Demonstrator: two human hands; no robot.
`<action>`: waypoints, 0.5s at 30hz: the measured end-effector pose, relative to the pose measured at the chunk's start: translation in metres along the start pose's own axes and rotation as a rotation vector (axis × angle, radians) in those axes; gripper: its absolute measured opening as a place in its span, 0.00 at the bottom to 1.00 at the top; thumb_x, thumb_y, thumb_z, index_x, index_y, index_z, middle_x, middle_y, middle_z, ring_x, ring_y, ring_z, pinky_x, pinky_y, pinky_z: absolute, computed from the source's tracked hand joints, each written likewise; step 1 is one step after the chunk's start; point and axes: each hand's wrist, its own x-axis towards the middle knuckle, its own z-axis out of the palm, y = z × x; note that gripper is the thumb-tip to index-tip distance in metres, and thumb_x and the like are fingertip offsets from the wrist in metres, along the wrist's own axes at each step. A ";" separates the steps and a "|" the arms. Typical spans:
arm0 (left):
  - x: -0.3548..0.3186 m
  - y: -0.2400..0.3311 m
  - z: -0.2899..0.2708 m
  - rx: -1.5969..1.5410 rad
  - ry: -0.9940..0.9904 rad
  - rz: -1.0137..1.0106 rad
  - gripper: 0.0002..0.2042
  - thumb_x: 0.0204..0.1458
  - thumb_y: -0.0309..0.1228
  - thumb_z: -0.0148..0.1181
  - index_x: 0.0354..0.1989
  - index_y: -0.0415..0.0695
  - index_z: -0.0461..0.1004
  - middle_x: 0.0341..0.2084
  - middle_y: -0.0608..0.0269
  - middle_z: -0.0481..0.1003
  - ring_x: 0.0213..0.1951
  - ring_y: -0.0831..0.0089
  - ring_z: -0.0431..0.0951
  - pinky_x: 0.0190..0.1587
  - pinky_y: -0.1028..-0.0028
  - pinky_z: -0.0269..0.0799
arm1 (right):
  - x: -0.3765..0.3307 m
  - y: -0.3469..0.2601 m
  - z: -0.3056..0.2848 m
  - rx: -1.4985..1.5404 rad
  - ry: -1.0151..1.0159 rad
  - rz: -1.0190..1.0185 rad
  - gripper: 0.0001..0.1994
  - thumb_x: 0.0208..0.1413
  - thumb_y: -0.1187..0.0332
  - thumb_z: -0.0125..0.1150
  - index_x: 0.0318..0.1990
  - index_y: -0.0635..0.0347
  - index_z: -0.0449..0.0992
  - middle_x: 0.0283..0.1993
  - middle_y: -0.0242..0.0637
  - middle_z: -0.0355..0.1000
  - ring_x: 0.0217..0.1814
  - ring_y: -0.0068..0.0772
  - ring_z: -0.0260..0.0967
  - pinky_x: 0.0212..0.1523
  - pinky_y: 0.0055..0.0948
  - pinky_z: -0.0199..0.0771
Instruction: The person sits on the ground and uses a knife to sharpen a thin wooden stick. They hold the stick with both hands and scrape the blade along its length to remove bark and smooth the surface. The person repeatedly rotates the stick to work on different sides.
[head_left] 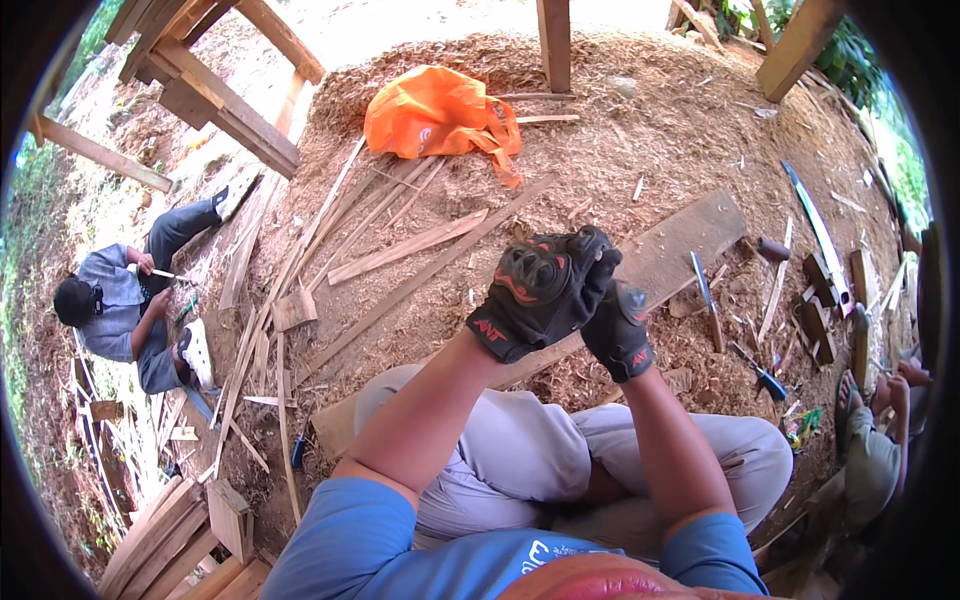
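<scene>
My left hand (540,290) and my right hand (617,332) both wear black work gloves with red markings. They meet in front of me above a long wooden board (700,232). The left hand's fingers are closed at the upper part of the right hand, whose fingers are bent too and partly covered. Whatever lies between them, if anything, is hidden by the gloves. The board runs slantwise under both hands, from beside my crossed legs (510,440) up toward the far right.
An orange bag (425,108) lies ahead on wood shavings. Thin strips of wood (405,248) spread to the left. A handsaw (818,228), a narrow blade tool (706,300) and a blue-handled tool (769,382) lie right. One person (115,300) sits left, another (875,450) right.
</scene>
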 end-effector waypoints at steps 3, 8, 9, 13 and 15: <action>0.001 -0.002 0.008 -0.054 -0.024 0.040 0.05 0.66 0.32 0.57 0.42 0.45 0.76 0.37 0.55 0.80 0.37 0.54 0.82 0.39 0.55 0.78 | -0.014 0.041 0.001 -0.422 -0.261 0.151 0.13 0.64 0.58 0.62 0.37 0.59 0.83 0.33 0.49 0.80 0.38 0.55 0.79 0.39 0.46 0.77; -0.006 -0.004 0.000 -0.087 -0.071 -0.100 0.09 0.70 0.35 0.53 0.42 0.45 0.75 0.35 0.56 0.79 0.37 0.54 0.82 0.38 0.57 0.77 | 0.008 -0.027 -0.009 -0.159 -0.045 0.039 0.14 0.64 0.56 0.60 0.37 0.56 0.83 0.33 0.49 0.79 0.37 0.55 0.79 0.37 0.47 0.76; -0.006 -0.003 0.002 -0.085 -0.097 -0.141 0.09 0.70 0.35 0.53 0.42 0.45 0.75 0.35 0.56 0.79 0.37 0.54 0.82 0.38 0.57 0.77 | 0.004 -0.018 -0.008 -0.158 -0.011 -0.014 0.14 0.65 0.55 0.60 0.37 0.55 0.83 0.33 0.49 0.79 0.37 0.54 0.79 0.36 0.47 0.76; 0.003 0.000 0.011 -0.102 0.026 -0.024 0.05 0.66 0.32 0.57 0.40 0.45 0.76 0.32 0.55 0.79 0.32 0.52 0.81 0.35 0.55 0.78 | -0.007 0.023 -0.005 -0.380 -0.288 0.184 0.10 0.63 0.59 0.63 0.43 0.52 0.83 0.34 0.49 0.79 0.37 0.54 0.79 0.35 0.45 0.76; 0.001 -0.002 0.004 0.026 0.041 0.070 0.05 0.66 0.32 0.57 0.40 0.46 0.75 0.31 0.55 0.79 0.32 0.53 0.81 0.34 0.56 0.78 | 0.003 -0.014 -0.002 -0.212 -0.100 0.109 0.10 0.63 0.60 0.63 0.44 0.53 0.84 0.34 0.48 0.80 0.36 0.54 0.80 0.35 0.45 0.76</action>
